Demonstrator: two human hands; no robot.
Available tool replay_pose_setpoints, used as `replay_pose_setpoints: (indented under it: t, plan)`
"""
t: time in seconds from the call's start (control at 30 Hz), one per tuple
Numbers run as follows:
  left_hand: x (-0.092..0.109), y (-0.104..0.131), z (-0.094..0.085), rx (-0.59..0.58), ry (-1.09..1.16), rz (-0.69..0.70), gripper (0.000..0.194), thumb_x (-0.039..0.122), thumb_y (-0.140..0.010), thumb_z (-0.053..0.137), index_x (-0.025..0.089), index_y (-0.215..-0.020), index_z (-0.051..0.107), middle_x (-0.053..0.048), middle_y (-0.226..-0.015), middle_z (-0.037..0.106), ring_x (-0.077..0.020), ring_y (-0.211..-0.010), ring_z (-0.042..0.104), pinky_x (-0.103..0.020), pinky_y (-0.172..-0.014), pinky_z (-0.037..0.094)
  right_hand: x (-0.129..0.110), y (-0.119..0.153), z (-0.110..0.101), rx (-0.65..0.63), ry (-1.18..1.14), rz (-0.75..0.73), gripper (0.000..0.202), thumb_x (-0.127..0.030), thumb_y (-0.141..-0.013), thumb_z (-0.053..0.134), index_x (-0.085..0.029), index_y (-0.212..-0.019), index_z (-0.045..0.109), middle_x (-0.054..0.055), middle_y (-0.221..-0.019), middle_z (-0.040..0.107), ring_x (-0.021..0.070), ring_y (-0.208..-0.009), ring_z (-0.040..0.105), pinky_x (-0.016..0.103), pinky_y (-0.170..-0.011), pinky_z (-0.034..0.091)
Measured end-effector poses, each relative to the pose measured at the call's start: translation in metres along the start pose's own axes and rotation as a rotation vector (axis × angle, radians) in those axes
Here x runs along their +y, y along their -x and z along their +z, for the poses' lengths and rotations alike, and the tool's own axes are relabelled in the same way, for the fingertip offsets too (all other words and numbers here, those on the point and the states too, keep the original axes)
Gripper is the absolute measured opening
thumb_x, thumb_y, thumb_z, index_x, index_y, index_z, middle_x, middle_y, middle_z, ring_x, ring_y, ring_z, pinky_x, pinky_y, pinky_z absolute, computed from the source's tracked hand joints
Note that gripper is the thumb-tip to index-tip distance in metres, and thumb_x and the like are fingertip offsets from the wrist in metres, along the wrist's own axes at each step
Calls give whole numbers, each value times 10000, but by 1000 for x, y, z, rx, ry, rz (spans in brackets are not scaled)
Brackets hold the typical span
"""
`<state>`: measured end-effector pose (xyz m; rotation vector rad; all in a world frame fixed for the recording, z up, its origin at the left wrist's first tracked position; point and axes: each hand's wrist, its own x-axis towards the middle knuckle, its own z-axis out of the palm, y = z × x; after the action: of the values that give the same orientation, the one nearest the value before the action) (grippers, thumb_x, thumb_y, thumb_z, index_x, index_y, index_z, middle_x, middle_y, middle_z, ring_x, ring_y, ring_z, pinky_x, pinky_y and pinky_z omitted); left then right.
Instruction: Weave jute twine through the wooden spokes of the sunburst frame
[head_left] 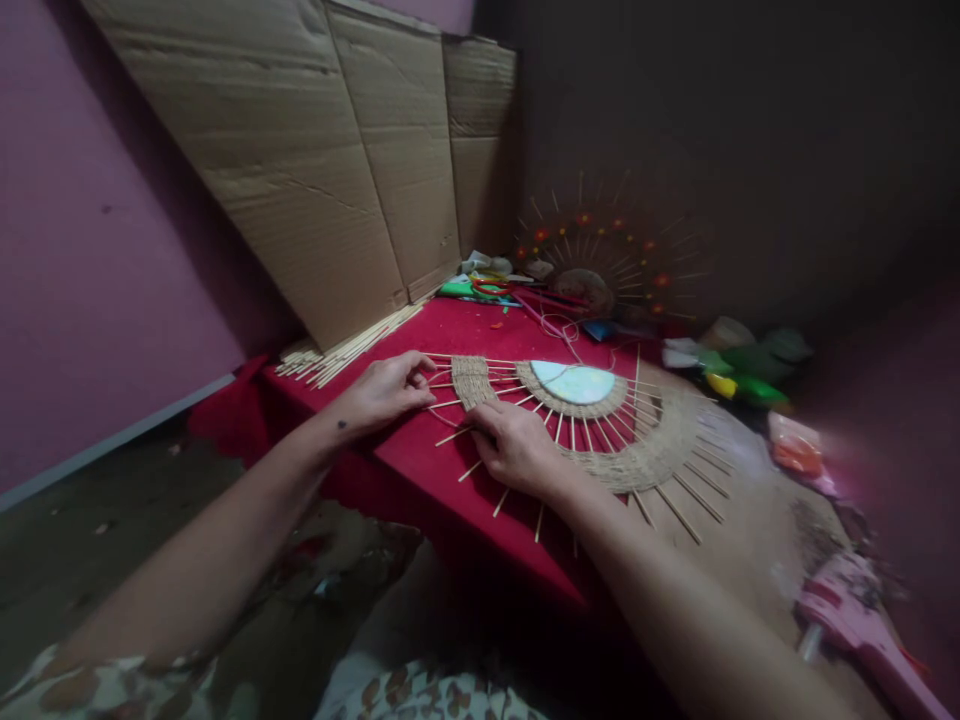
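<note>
A half-round piece of thin sticks and woven twine lies on the red cloth. At its centre is a pale half-disc [572,381], and an outer twine band [622,466] crosses the sticks. My left hand [394,388] is closed in a pinch beside the stick ends at the band's left end. A thin strand of twine [442,417] loops near its fingertips. My right hand [514,445] is bent over the sticks, fingers closed at the lower edge of the left woven section [471,380]. Its fingertips are partly hidden.
Loose sticks [352,345] lie beside a standing cardboard sheet [300,170]. Red-handled scissors [491,287] lie at the back, near another stick fan with flowers [600,250]. A pink glue gun [847,610] rests on the brown board [757,540] at right.
</note>
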<state>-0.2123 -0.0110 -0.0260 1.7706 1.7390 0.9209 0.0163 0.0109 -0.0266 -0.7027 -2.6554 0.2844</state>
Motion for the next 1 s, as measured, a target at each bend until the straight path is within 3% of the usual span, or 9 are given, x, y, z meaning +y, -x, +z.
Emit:
replay_pose_setpoints:
  t: [0.13,0.3,0.5,0.73,1.0]
  plan:
    - [9,1,0,21,-178,91,222,339,-752,548,188,-877,652,-11,-801,668,-156,-743,594,-268,-695,437,-1,-1,-3,-32,5,3,195,-155,-828,470,-188,-971,598,52,-937,633,169,-842,561,266,-714,395]
    - [14,-17,-3,39,-245,241,230,325,-786,535,178,-833,705,-38,-836,677,-166,-792,598,-272,-736,446,-3,-5,-9,-99,9,34,186,-164,-802,496,-202,-955,594,41,-915,635,165,-806,559,264,-678,380]
    - [9,-46,-1,62,-273,271,294,375,-798,532,149,-811,719,-70,-887,659,-187,-845,587,-303,-811,442,-3,-5,-11,-101,4,37,152,-155,-789,481,-182,-913,564,40,-853,606,152,-748,516,260,-653,371]
    - [5,-49,4,59,-287,291,309,371,-833,499,160,-872,721,-69,-913,684,-192,-893,583,-310,-865,426,-6,2,-15,-64,109,19,271,-124,-728,474,-161,-986,549,79,-927,569,185,-814,487,297,-736,393]
    - [5,-45,7,125,-301,278,306,351,-822,510,142,-852,731,-86,-876,697,-202,-849,594,-317,-821,440,-10,4,-22,-53,280,224,302,-200,-691,504,-161,-982,575,112,-1001,537,256,-963,450,378,-834,359]
